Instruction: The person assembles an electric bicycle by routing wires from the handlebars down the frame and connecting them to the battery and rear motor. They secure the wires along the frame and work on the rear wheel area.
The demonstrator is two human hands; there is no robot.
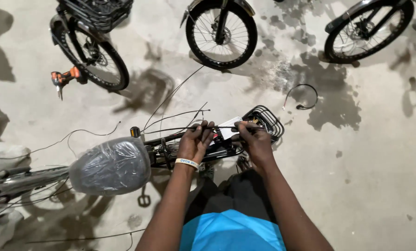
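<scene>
The black cable point(224, 127) runs taut between my two hands, just above the rear of the bicycle frame point(171, 139), and that short stretch is what I'm working on. My left hand point(195, 142) pinches its end with the fingers curled tight on it, the white wristband point(187, 162) sitting just below; my right hand point(254, 142) is closed on the other end, right beside the small white box point(230, 128) and the black wire basket point(266, 120) of the rear carrier. The hands sit near each other, each clamped on the cable, not touching. To do this well, I judge I should keep the tension even, hold close to the spot I'm handling, and keep my thumbs clear so I can see it; slack here would let the thin wires point(175, 116) fanning up past my left hand tangle in. Whether the cable is seated in anything I can't tell, my fingers hide it. Left of my hands the plastic-wrapped saddle point(110, 165) bulges toward me. On the stained concrete floor point(380, 162) lies a loose curl of black cable point(303, 95) beyond the basket, an orange power drill point(64, 77) far left, and three parked bicycle wheels point(221, 33) stand along the top.
</scene>
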